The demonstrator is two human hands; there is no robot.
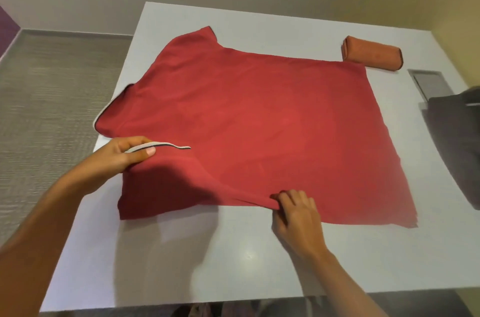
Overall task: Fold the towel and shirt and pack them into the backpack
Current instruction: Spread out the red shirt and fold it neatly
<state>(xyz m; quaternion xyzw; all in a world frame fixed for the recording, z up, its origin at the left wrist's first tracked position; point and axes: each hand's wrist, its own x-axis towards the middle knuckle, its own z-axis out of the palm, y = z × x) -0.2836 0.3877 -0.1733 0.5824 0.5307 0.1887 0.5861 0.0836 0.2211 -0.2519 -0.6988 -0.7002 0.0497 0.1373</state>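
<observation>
Left hand (pixel 127 154) pinches a white-and-dark trimmed edge (pixel 166 146) of the red shirt (pixel 259 122), thumb pressed against curled fingers, lifting that corner slightly off the worktop (pixel 207 264). Right hand (pixel 296 213), knuckles up, fingers curled, grips a gathered fold at the shirt's near edge. Shirt lies spread flat across the middle of the pale worktop, one sleeve pointing to the far side, another hanging just over the left edge. Orange towel (pixel 371 57), folded into a compact bundle, sits at the far right, touching the shirt's far corner. Dark backpack (pixel 457 140) at the right edge, partly out of view. Grey carpet (pixel 52 96) beyond the left side.
</observation>
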